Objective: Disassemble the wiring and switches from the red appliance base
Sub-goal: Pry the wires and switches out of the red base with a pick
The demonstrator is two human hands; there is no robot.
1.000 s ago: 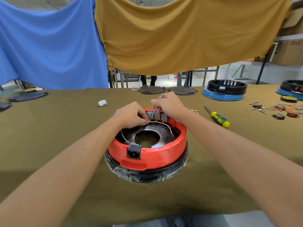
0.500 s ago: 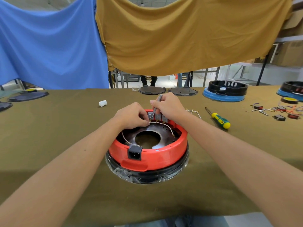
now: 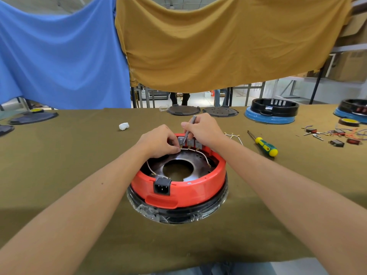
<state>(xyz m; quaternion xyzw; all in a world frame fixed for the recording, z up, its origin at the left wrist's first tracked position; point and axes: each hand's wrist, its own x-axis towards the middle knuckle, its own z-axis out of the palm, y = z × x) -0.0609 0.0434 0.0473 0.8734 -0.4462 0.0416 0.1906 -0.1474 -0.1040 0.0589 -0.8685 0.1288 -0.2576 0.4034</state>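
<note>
Head view: red appliance base (image 3: 178,187) sits mid-table. My left hand (image 3: 158,140) pinches a white wire (image 3: 183,149) at the switches (image 3: 189,142); my right hand (image 3: 204,130) grips tweezers (image 3: 188,130). I'd lever gently, pulling straight.

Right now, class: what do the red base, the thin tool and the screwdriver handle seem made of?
Red base: likely moulded plastic, smooth with a soft sheen.
Thin tool gripped by the right hand: probably metal, grey and slim.
Screwdriver handle: plastic or rubber, glossy yellow and green.
</note>
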